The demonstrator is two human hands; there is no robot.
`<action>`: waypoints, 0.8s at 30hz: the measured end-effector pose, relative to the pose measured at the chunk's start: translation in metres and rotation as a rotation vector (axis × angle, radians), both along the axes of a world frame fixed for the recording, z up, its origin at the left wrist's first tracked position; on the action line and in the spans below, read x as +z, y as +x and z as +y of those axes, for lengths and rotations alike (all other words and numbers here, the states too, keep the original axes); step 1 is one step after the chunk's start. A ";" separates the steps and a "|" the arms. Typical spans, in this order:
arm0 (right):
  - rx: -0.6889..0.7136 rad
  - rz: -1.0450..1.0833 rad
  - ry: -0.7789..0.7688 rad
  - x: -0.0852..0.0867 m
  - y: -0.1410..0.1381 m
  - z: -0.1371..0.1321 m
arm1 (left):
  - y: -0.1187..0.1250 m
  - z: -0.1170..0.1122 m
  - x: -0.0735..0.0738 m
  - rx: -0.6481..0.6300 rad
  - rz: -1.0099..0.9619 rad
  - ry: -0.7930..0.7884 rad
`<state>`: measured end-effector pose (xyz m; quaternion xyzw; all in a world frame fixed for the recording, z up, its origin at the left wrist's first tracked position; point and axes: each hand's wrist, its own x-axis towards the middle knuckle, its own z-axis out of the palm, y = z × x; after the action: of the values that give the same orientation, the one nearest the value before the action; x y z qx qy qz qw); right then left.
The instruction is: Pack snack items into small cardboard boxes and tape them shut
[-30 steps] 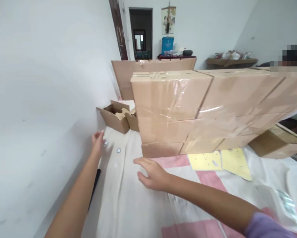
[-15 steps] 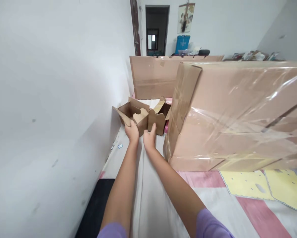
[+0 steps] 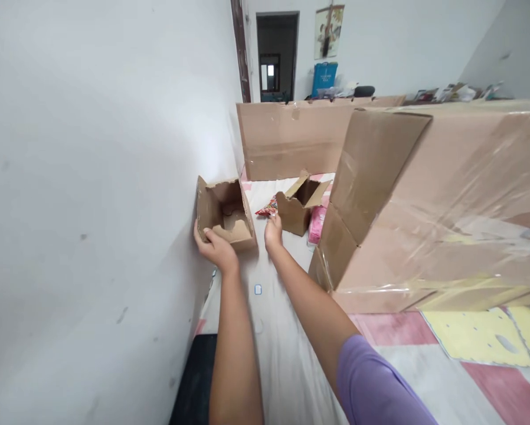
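I'm in what looks like somebody's home. A dark doorway (image 3: 277, 41) opens in the far wall. Right of the doorway I see a hanging picture scroll (image 3: 329, 32) and, lower down, a blue container (image 3: 324, 79); still further right of it sits loose clutter (image 3: 460, 92). On my side of the doorway spreads a pink-and-white sheet (image 3: 400, 372); whether it covers a bed, I can't tell.
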<state>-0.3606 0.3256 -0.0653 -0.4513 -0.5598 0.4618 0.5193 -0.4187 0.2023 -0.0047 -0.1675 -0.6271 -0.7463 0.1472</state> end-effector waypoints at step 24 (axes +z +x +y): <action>-0.197 -0.381 0.030 0.024 0.021 -0.032 | -0.002 0.025 -0.076 -0.299 -0.304 0.029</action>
<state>-0.3396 0.2936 -0.0409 -0.5752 -0.6079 0.3067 0.4533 -0.4204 0.2274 -0.0809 -0.1418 -0.5996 -0.7854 -0.0593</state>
